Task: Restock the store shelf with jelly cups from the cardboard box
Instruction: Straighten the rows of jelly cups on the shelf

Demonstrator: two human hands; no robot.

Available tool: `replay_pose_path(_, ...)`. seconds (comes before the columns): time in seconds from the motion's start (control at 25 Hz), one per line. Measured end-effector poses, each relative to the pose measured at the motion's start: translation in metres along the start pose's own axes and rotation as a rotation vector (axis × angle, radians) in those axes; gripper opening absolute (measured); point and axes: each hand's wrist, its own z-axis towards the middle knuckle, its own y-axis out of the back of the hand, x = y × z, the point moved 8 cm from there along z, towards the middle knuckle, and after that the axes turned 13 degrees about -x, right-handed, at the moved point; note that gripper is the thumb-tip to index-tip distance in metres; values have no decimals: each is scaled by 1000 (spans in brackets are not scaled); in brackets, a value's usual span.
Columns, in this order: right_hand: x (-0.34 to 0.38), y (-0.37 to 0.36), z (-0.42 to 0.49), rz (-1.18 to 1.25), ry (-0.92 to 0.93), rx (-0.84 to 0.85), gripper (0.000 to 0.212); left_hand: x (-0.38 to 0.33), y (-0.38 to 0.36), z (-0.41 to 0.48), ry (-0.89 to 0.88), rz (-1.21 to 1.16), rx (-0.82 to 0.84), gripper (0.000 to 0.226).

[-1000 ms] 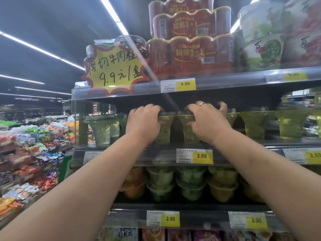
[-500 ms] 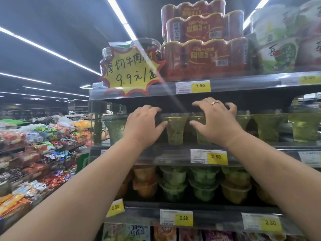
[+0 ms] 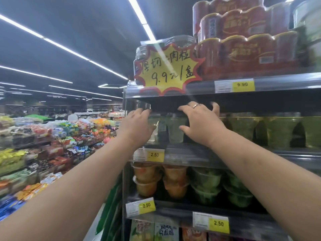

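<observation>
Green jelly cups [image 3: 175, 130] stand in a row on the middle shelf [image 3: 187, 154], and more of them [image 3: 279, 131] run off to the right. My left hand [image 3: 137, 126] reaches to the row's left end, its fingers curled round the side of a pale green jelly cup [image 3: 153, 126]. Just to the right, my right hand [image 3: 199, 122], a ring on one finger, lies spread over the cup tops with its thumb beside a cup. The cardboard box is out of view.
The shelf above [image 3: 278, 82] hangs low over my hands, with red can packs [image 3: 246, 54] and a yellow price sign [image 3: 168, 70]. Orange and green tubs [image 3: 175, 181] fill the shelf below. An aisle of snack bins [image 3: 43, 145] lies to the left.
The view has swung left, so the shelf unit now sits further right. Both hands have shifted toward the left end of the cup row, and my right hand's fingers are more spread.
</observation>
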Motion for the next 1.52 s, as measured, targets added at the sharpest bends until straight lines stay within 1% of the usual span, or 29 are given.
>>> replay_pose_path(0.12, 14, -15, 14, -31, -35, 64, 54, 10, -4, 1, -24, 14, -9, 54)
replay_pose_path(0.24, 20, -25, 21, -79, -57, 81, 48, 14, -8, 7, -48, 45, -36, 47)
replay_pose_path(0.36, 22, -28, 22, -115, -64, 65, 46, 10, -6, 11, -70, 42, -78, 34)
replay_pose_path(0.48, 23, -22, 21, -113, -52, 26, 45, 11, -2, 13, -82, 23, -118, 27)
replay_pose_path(0.56, 24, -21, 19, -94, -45, 16, 45, 11, -1, 13, -104, 14, -129, 28)
replay_pose_path(0.64, 23, -21, 18, -70, -57, 18, 44, 11, 0, 11, -115, 4, -122, 34)
replay_pose_path(0.76, 23, -19, 14, -34, -79, 28, 46, 12, 5, 7, -62, -67, -105, 45)
replay_pose_path(0.8, 24, -14, 9, -7, -81, -16, 47, 11, 11, 2, -40, -115, -133, 48)
replay_pose_path(0.84, 25, -5, 2, 46, -90, -101, 48, 11, 19, -6, -24, -186, -194, 48)
replay_pose_path(0.88, 26, 7, -9, 133, -103, -213, 46, 10, 30, -20, -12, -284, -284, 46)
replay_pose_path(0.96, 27, 27, -45, 382, -145, -405, 37, 13, 46, -62, 42, -520, -443, 38)
replay_pose_path(1.0, 28, 31, -66, 499, -167, -460, 31, 18, 45, -86, 104, -629, -466, 35)
replay_pose_path(1.04, 28, 29, -87, 589, -204, -483, 26, 22, 38, -110, 190, -720, -437, 32)
replay_pose_path(1.16, 27, 0, -142, 752, -424, -422, 19, 33, -8, -171, 474, -850, -240, 33)
replay_pose_path(1.24, 29, -29, -169, 798, -577, -313, 22, 40, -37, -194, 627, -869, -150, 40)
replay_pose_path(1.28, 32, -44, -179, 811, -639, -237, 28, 44, -48, -201, 692, -869, -112, 45)
replay_pose_path(1.4, 44, -77, -194, 822, -775, -22, 60, 53, -73, -202, 819, -860, 4, 71)
replay_pose_path(1.44, 49, -86, -195, 823, -804, 26, 69, 53, -78, -200, 839, -871, 37, 79)
replay_pose_path(1.52, 54, -99, -192, 829, -841, 67, 79, 52, -87, -195, 868, -911, 79, 87)
